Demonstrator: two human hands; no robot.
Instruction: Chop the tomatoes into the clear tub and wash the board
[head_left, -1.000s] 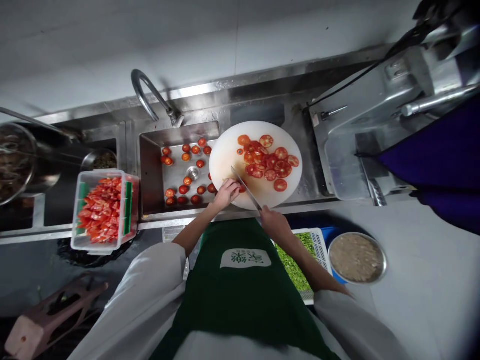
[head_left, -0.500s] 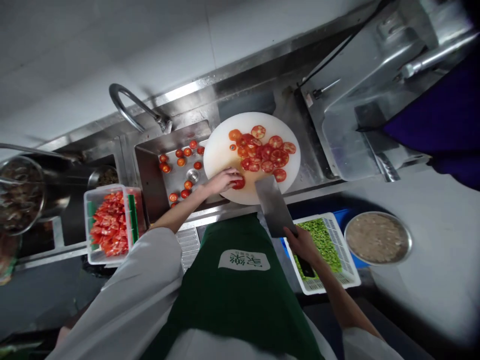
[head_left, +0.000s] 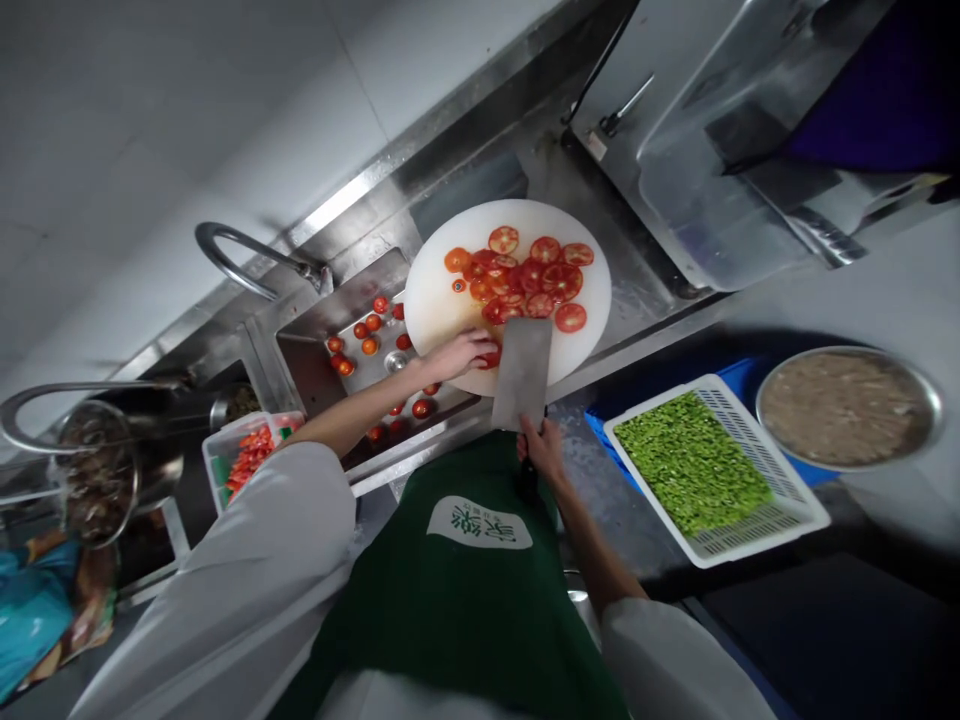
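While the cleaver [head_left: 523, 375] spans the near edge of the round white cutting board [head_left: 431, 300], its long axis runs from the green apron [head_left: 457, 600] forward, blunt end toward the tomato slices [head_left: 561, 282]. The right hand [head_left: 543, 450] closes round its handle; the left hand [head_left: 466, 352], fingers slightly bent, touches a red tomato [head_left: 491, 357], its grip unclear.

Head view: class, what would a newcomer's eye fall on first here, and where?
Probably the round white board, central, with red tomato slices spread across it. Over its near edge, the right hand holds a broad cleaver beside the left hand. To the right, bright green chopped pieces sit in a white basket.
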